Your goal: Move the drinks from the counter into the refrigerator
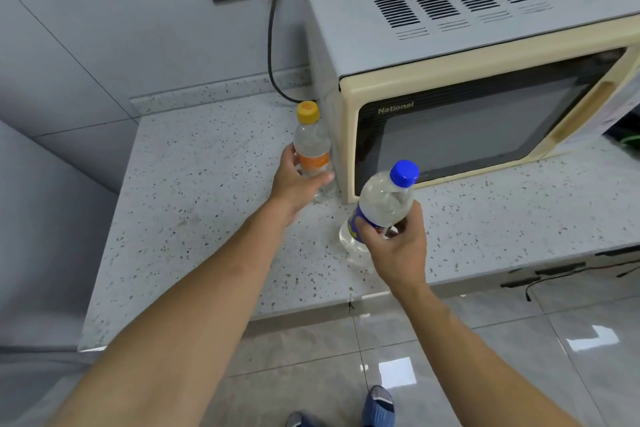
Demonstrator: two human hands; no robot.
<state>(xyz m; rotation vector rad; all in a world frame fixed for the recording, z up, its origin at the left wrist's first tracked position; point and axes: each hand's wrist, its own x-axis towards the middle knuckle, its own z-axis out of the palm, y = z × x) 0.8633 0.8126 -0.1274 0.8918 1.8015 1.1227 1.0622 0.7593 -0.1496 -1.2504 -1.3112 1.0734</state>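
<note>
Wrapping fingers [362, 227] around blue-capped bottle [384, 204]; left hand [294, 180] grips orange-capped bottle [311, 146].

Two bare forearms reach into view from the bottom edge, with no sleeves, watch, bracelets or rings visible on either. The left hand [294, 180] and the right hand [394, 246] wear no gloves. At the lower edge, near the middle, the toes of two feet show: the right foot [380, 407] wears a blue sock or slipper with a lighter grey toe and darker stripes, and the left foot [299, 420], similarly blue, is mostly cut off.
</note>
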